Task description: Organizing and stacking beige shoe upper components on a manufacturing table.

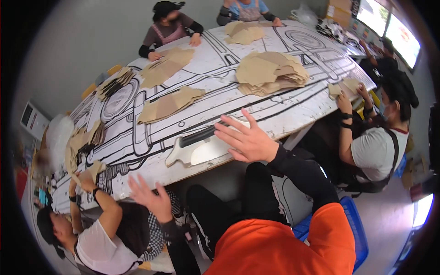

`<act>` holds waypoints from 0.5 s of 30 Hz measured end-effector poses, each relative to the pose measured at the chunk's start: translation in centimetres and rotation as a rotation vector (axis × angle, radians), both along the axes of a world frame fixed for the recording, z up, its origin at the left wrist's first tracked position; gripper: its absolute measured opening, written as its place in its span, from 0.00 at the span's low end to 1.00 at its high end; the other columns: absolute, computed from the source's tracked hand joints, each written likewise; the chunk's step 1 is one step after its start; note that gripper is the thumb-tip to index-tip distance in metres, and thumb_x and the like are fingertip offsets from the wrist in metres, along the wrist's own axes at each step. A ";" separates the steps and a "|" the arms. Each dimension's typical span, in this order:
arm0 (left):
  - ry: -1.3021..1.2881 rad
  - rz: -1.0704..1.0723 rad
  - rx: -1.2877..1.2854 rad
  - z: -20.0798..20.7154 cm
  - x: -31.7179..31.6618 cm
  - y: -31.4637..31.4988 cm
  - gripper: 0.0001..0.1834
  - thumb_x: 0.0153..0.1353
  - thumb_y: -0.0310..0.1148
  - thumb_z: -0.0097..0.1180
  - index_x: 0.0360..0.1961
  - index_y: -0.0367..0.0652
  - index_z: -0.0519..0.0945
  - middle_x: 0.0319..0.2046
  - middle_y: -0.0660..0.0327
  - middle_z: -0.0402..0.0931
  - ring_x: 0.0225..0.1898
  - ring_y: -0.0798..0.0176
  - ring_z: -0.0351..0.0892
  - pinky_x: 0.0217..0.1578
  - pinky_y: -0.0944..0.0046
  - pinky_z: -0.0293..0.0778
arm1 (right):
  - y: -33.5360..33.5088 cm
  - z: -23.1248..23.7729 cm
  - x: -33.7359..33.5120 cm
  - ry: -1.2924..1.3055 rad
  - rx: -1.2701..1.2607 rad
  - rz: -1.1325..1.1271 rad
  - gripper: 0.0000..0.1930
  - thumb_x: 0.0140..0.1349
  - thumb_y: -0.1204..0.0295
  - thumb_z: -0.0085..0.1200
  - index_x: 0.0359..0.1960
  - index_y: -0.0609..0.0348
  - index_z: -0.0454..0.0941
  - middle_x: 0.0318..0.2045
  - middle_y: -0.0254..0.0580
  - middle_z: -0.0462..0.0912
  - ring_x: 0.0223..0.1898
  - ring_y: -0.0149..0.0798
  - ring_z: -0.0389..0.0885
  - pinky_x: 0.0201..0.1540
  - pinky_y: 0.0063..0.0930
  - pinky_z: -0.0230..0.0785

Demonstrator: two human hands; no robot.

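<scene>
Head view, bottom of the frame: an orange top (284, 247) fills the lower centre, with black sleeves running up from it. The left hand (149, 198) hangs in the lower left-centre, off the surface, its fingers (135, 184) spread and released, grasping nothing. It is just in front of a seated person in a white shirt (98, 250) at the lower left, who holds a tan piece (94, 169) up at the surface edge.

The right hand (247, 140) is at the centre, over the near edge of the surface (284, 114), fingers spread and released, palm down. It hovers just above or on the right end of a pale cut-out piece (201, 149) with a dark strip along its top; whether it touches cannot be told. That piece lies flat at the near edge, centre frame.

Beyond it, on the white surface with its black line drawing, lie tan stacks: one at centre-left (169, 104), a tall one at upper right-centre (271, 72), one at upper left-centre (166, 66) and one at the top (244, 33).

Another person (376, 142) sits at the right edge handling tan pieces; two more sit at the far side, top of the frame.
</scene>
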State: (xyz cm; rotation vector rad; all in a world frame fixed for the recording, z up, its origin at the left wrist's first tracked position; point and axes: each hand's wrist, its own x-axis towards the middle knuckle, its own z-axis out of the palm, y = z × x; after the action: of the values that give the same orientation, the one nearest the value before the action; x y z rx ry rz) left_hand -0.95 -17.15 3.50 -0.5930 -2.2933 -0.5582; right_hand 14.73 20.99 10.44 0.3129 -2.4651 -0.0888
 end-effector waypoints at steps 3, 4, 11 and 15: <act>-0.097 0.039 0.008 -6.1 2.6 -5.0 0.34 0.73 0.36 0.59 0.78 0.39 0.70 0.79 0.41 0.63 0.80 0.35 0.60 0.79 0.24 0.44 | 3.4 -4.6 -0.3 0.100 -0.080 -0.174 0.19 0.62 0.64 0.62 0.54 0.54 0.85 0.69 0.44 0.80 0.76 0.51 0.72 0.80 0.69 0.53; -0.118 0.033 0.005 -7.7 4.0 -5.3 0.32 0.73 0.34 0.59 0.77 0.40 0.72 0.78 0.44 0.66 0.79 0.36 0.62 0.79 0.26 0.44 | 5.6 -5.2 -0.4 0.239 -0.228 -0.230 0.16 0.61 0.68 0.63 0.50 0.56 0.84 0.62 0.48 0.83 0.68 0.54 0.78 0.72 0.63 0.65; -0.394 -0.247 0.225 -10.5 10.7 -1.4 0.26 0.70 0.23 0.58 0.69 0.31 0.75 0.67 0.39 0.72 0.70 0.36 0.72 0.71 0.42 0.66 | 18.7 -4.7 -3.8 0.616 -1.285 -0.763 0.22 0.64 0.54 0.72 0.44 0.64 0.87 0.36 0.49 0.90 0.38 0.51 0.89 0.47 0.44 0.80; -0.447 -0.371 0.291 -7.5 11.3 0.6 0.26 0.70 0.21 0.58 0.68 0.30 0.75 0.63 0.40 0.75 0.66 0.37 0.74 0.69 0.44 0.68 | 19.3 -3.0 -7.1 0.412 -1.293 -0.901 0.20 0.62 0.54 0.71 0.36 0.63 0.88 0.29 0.48 0.89 0.35 0.48 0.89 0.45 0.42 0.80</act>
State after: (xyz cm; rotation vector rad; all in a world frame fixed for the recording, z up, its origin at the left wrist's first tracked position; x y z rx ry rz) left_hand 10.33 -16.52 -4.02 -0.8165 -2.4473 -1.2906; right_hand 7.67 40.29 7.43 -1.2076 -1.6142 0.9094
